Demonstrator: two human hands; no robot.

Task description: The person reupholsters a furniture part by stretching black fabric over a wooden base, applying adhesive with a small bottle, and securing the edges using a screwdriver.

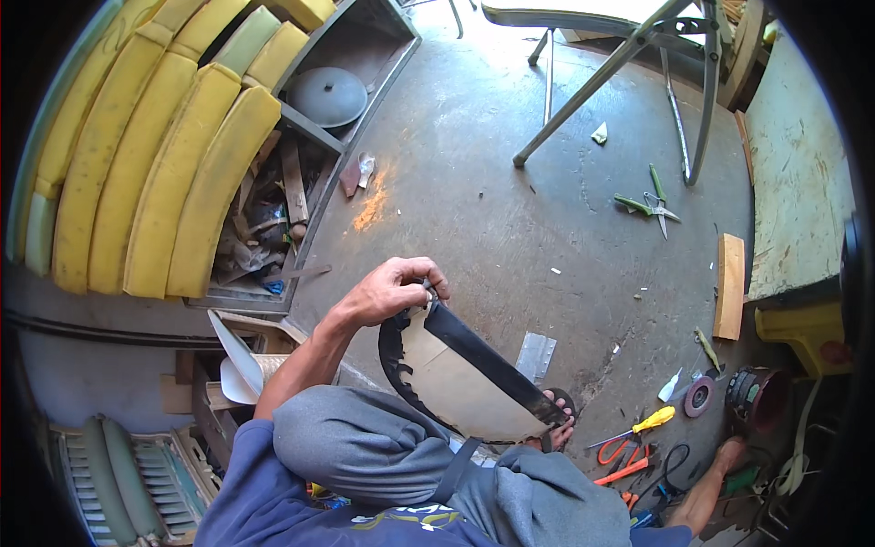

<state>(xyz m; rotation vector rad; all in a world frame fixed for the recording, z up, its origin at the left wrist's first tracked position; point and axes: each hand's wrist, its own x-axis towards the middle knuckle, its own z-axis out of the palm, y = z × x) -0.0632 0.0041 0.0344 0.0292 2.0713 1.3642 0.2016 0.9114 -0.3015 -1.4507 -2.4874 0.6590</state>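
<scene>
My left hand (pixel 409 292) pinches the top corner of a curved beige panel (pixel 465 383) edged in black, which rests tilted over my lap against my grey-trousered leg. My sandalled foot (pixel 561 407) shows beside its lower right end. My right hand (pixel 729 452) is out at the far lower right, near a black-and-red cylinder (pixel 758 392) and a green-handled tool (pixel 741 479); its fingers are too hidden to read. Left of it lie a yellow screwdriver (pixel 653 419), orange-handled scissors (pixel 618 451), a black cord (pixel 675 465) and a flap disc (pixel 700 397).
Yellow foam pads (pixel 137 164) fill the upper left beside a grey shelf (pixel 310 128) with a lid and scraps. Metal chair legs (pixel 592 91) stand ahead, green-handled shears (pixel 653 206) on the floor (pixel 456 228). At right are a wooden plank (pixel 729 286) and a yellow stool (pixel 793 328).
</scene>
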